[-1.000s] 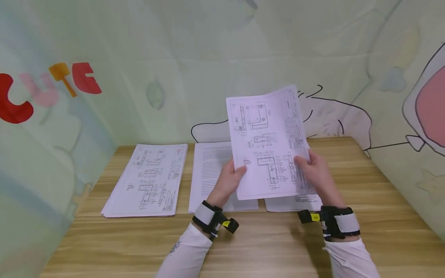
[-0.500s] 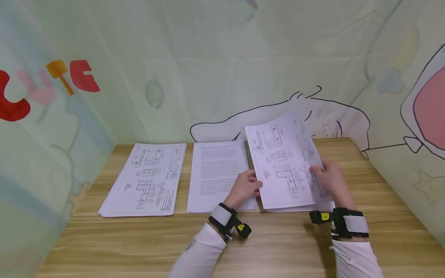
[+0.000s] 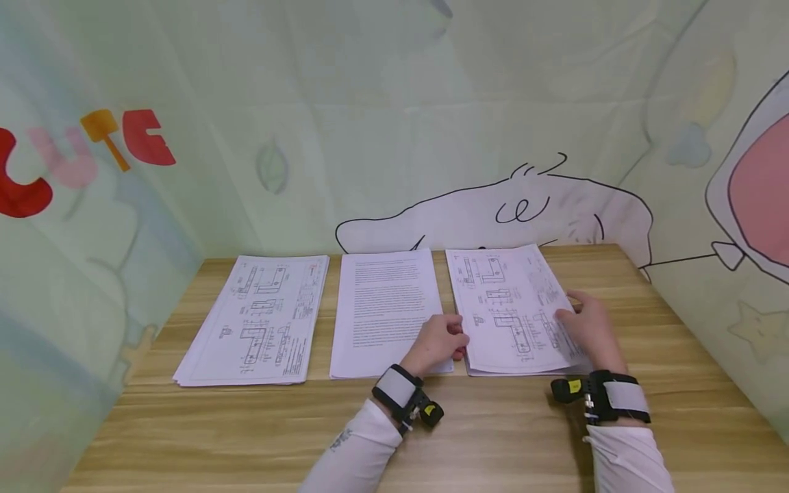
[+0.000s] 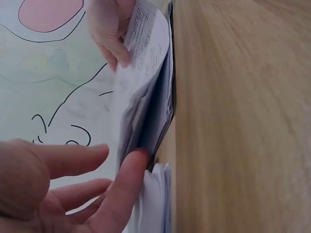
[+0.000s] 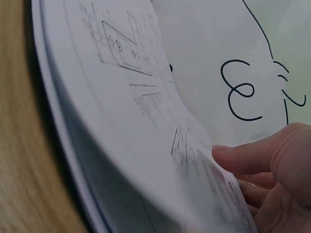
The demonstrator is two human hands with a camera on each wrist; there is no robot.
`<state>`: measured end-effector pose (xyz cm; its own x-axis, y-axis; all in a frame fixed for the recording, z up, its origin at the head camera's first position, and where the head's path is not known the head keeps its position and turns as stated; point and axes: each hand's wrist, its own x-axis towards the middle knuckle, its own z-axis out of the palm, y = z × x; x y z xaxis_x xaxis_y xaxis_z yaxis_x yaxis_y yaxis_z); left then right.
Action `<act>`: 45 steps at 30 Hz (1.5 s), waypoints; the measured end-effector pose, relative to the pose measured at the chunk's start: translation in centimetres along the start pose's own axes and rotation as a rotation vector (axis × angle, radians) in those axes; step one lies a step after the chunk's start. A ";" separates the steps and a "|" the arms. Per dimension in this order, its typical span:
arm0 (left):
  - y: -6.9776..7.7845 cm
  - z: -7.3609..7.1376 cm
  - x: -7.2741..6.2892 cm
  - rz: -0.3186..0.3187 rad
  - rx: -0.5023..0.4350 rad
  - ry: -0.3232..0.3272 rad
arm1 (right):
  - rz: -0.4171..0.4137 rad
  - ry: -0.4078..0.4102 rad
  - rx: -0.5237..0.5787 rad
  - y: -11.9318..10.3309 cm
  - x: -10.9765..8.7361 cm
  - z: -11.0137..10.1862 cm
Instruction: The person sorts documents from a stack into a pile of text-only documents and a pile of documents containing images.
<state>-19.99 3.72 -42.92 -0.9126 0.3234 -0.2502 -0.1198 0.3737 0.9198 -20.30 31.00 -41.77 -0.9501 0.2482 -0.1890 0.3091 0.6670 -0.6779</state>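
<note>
On the right of the table lies a stack of papers, topped by a sheet with a technical drawing point(image 3: 493, 301). My right hand point(image 3: 588, 325) pinches that sheet at its right edge, the thumb point(image 5: 238, 158) over it and the other fingers behind. In the right wrist view the sheet bows up off the papers below. My left hand point(image 3: 434, 342) is at the stack's left edge, fingers loosely bent. One fingertip point(image 4: 136, 158) meets the paper edges in the left wrist view, while another finger stands apart from them.
A stack of printed text pages point(image 3: 388, 294) lies in the middle, partly under my left hand. Farther left is another stack of drawings point(image 3: 259, 322), its edges slightly fanned. Behind the wooden table point(image 3: 246, 438) hangs a cartoon-printed cloth point(image 3: 370, 137).
The drawing sheet has come down and right from the air onto the right stack. My left hand has let go of it and moved to the stack's left edge; my right hand keeps its hold.
</note>
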 end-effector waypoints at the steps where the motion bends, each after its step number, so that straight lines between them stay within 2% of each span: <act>1: 0.0 -0.1 0.0 0.006 0.008 -0.003 | 0.010 0.003 -0.005 0.1 0.1 -0.1; 8: 0.1 -0.9 -0.2 0.006 0.016 -0.023 | 0.066 0.008 -0.043 -0.2 0.2 -0.2; 15: 0.5 -1.5 -0.6 -0.001 0.035 -0.035 | 0.029 -0.015 -0.132 -0.9 -0.1 -0.1; 18: 1.3 -2.5 -1.2 0.035 0.044 -0.024 | -0.041 -0.022 -0.152 -1.9 -0.5 -0.2; 23: 2.6 -5.0 -2.5 0.121 0.070 0.009 | -0.189 0.015 -0.147 -5.0 -1.7 -0.1; 26: 2.9 -6.7 -3.3 0.169 0.103 0.051 | -0.263 0.033 -0.137 -6.9 -2.6 0.7; 33: 2.2 -10.9 -5.2 0.226 0.159 0.225 | -0.422 0.048 -0.094 -9.6 -4.1 3.5; 40: 0.5 -15.2 -7.2 0.183 0.155 0.351 | -0.500 0.029 -0.013 -11.4 -5.1 5.9; 45: -1.0 -18.2 -8.3 0.172 0.197 0.431 | -0.539 0.036 0.082 -13.4 -5.8 8.4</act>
<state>-19.42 -15.19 -36.31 -0.9960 0.0222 0.0862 0.0852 0.5171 0.8517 -19.30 14.78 -37.55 -0.9705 -0.0895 0.2241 -0.2274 0.6500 -0.7252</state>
